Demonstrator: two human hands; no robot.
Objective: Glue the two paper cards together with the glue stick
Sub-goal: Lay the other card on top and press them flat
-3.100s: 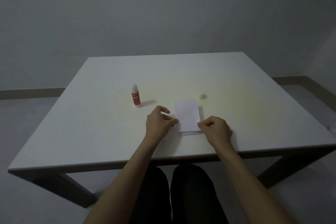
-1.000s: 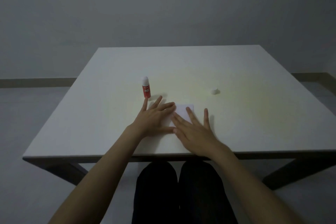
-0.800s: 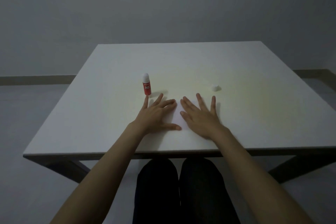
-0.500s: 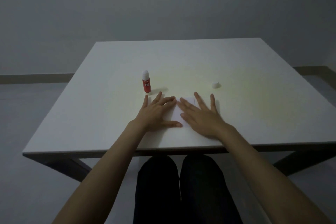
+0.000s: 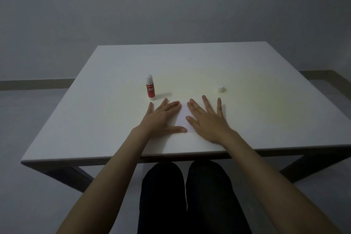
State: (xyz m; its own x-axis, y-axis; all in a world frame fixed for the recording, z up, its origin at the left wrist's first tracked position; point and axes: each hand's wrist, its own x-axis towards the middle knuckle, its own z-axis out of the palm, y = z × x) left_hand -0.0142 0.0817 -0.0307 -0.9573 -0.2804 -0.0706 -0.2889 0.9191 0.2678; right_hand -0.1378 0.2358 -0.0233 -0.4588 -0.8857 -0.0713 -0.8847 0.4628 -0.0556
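Pressing both open palms — left hand, right hand — flat onto the stacked paper cards near the table edge, gripping nothing, likely bonding them — glue stick standing uncapped beyond.

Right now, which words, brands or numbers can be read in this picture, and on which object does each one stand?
"GLUE STICK": white letters on the red label of the glue stick, standing upright on the table.
A small line of print above it on the same label: too blurred to read.
No print shows on the cards or the white cap.
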